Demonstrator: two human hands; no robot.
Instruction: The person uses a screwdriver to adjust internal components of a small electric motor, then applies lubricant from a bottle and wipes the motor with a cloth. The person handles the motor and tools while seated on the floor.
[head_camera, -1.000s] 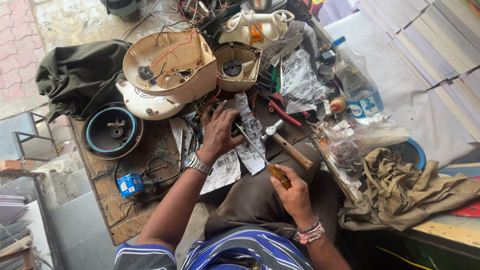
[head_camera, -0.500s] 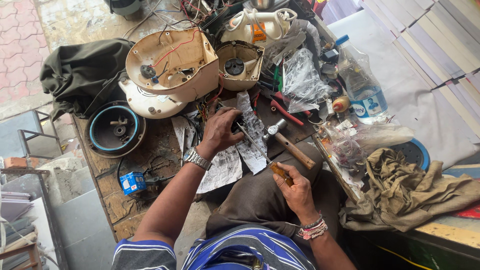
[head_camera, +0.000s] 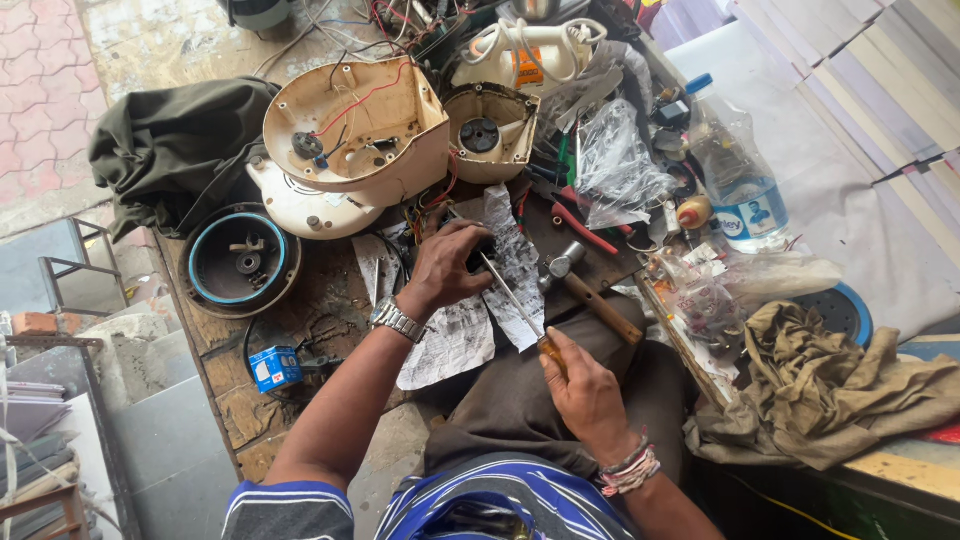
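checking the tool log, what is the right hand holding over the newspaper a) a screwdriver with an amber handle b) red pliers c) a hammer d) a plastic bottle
a: the right hand grips the amber handle of a screwdriver whose thin shaft runs up toward the left hand, while the hammer lies untouched on the bench beside it.

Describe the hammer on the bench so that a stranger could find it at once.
On the cluttered wooden workbench, look just beyond the right hand. The wooden-handled hammer with a steel head lies there on dark board. Unlike the red-handled pliers nearby, its handle is plain brown wood.
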